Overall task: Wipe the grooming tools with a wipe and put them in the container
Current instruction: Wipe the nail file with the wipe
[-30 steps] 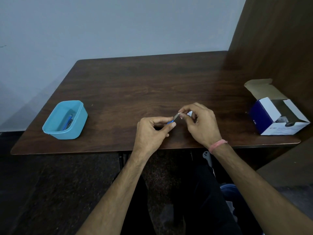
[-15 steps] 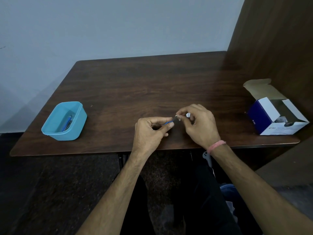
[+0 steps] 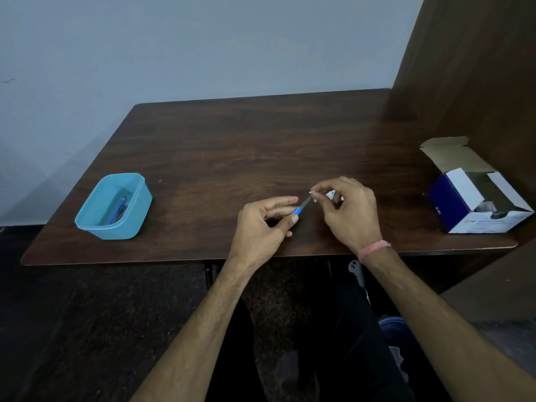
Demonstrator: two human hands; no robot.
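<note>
Left hand (image 3: 262, 224) pinches the tool (image 3: 301, 206) by its blue handle, blade angled up-right into the right hand (image 3: 346, 211), which pinches the wipe (image 3: 330, 194). Container (image 3: 114, 207) sits well off left, so the left hand's closer.

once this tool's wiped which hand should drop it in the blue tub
Left, probably. The left hand already pinches the tool by its blue handle, and the blue tub sits on its side of the table. The right hand holds the wipe and is farther away.

Single head-worn wide-angle view, forward and down over the table (image 3: 261, 146), edges perhaps distorted.
</note>
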